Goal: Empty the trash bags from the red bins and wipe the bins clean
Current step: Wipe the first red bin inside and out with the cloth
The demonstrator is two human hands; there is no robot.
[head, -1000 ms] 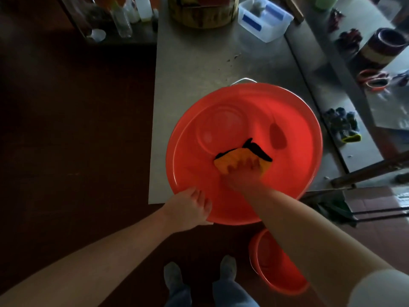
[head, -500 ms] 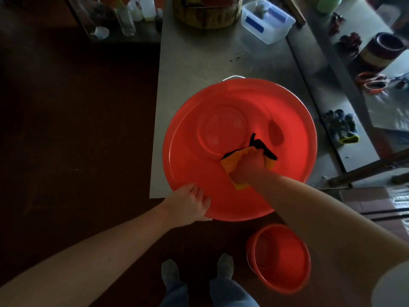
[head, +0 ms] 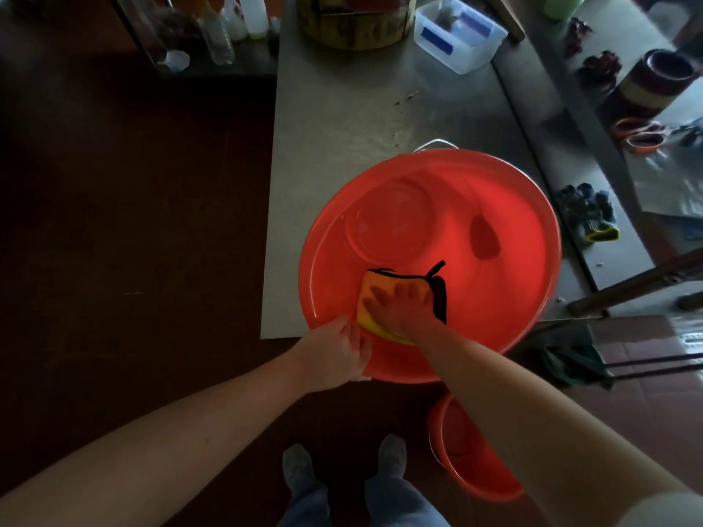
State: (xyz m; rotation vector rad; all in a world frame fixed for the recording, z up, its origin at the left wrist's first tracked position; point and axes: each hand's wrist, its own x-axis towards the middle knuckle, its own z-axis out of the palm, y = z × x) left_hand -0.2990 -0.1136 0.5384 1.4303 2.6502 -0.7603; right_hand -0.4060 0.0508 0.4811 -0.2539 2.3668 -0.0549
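Under the spread fingers of the right hand (head: pixel 401 310), a yellow cloth (head: pixel 384 280) lies pressed inside the red bin (head: pixel 513 230); beside them, the left hand (head: pixel 334 355) clamps the rim.

A clear plastic box (head: pixel 460 32) and a round wooden tub (head: pixel 355 24) stand at the far end of the grey tabletop (head: pixel 342 119). Dark gloves (head: pixel 587 214) lie near its right edge, with orange-handled scissors (head: pixel 639 133) beyond them. Bottles (head: pixel 217 36) stand on a low shelf to the left.
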